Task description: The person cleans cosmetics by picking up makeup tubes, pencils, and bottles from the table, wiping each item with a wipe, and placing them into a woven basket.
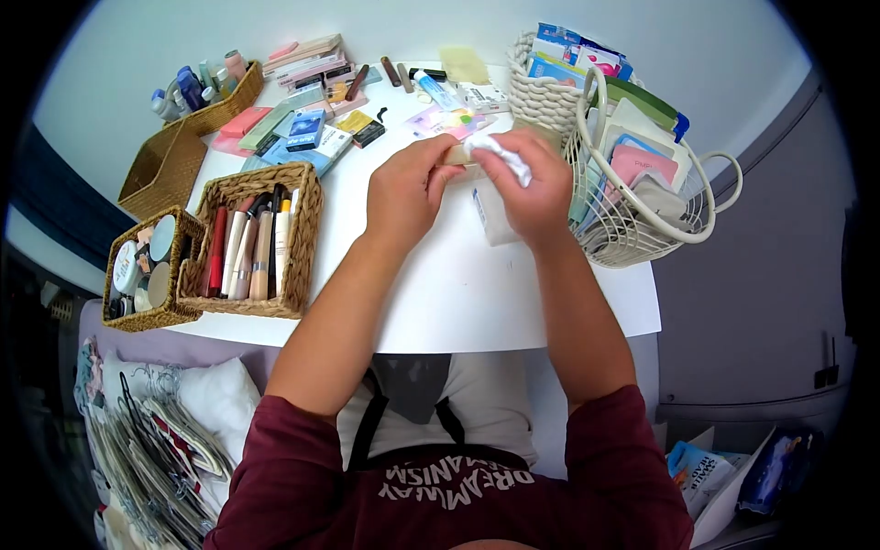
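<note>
Over the far middle of the white table, my left hand (408,188) is closed on a small, flat beige item (456,156), mostly hidden by the fingers, so its kind is unclear. Bunched in my right hand (534,183) is a white wipe or tissue (500,154), which touches or nearly touches the beige item. Beneath my right hand and wrist, a pale soft packet (496,218) lies on the table, partly covered. A pink and white packet (445,121) lies just beyond my hands, close to a blue and white tube (434,90).
On the left stand a wicker basket of makeup tubes (304,247), a smaller basket of compacts (151,319) and a woven tray (165,170). Cosmetic boxes (305,130) are piled behind. To the right are a white rope basket (532,96) and a wire basket (632,247).
</note>
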Motion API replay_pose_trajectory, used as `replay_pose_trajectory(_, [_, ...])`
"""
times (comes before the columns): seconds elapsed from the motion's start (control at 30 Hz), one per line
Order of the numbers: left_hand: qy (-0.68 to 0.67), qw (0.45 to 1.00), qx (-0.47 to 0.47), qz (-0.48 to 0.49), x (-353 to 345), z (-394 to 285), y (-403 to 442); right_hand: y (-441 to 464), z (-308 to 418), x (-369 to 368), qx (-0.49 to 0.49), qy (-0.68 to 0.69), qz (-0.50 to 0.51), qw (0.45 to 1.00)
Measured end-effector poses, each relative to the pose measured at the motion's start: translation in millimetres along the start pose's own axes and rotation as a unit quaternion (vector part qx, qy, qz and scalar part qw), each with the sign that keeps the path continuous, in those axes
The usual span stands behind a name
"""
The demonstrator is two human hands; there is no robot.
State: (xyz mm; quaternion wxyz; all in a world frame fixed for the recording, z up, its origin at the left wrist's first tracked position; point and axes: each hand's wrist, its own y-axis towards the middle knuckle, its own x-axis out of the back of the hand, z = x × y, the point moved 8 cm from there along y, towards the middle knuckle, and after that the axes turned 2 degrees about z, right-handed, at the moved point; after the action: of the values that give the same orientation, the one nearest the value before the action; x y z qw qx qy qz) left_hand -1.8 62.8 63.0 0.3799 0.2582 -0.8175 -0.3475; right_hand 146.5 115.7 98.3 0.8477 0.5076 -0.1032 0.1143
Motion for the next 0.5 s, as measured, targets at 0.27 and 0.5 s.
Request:
replay_pose_trajectory(0.27, [-0.164, 0.97, 0.177, 0.017, -21.1, 28.2, -13.2, -6.1, -17.2, -6.8, -0.071, -0.028, -0.01, 0.997])
replay_pose_trajectory(0.5, [-0.206, 0.941, 0.267, 0.014, -12.0, 24.7, -13.3, -17.5, -36.5, -23.0, -0.156, 0.062, 0.001, 0.986])
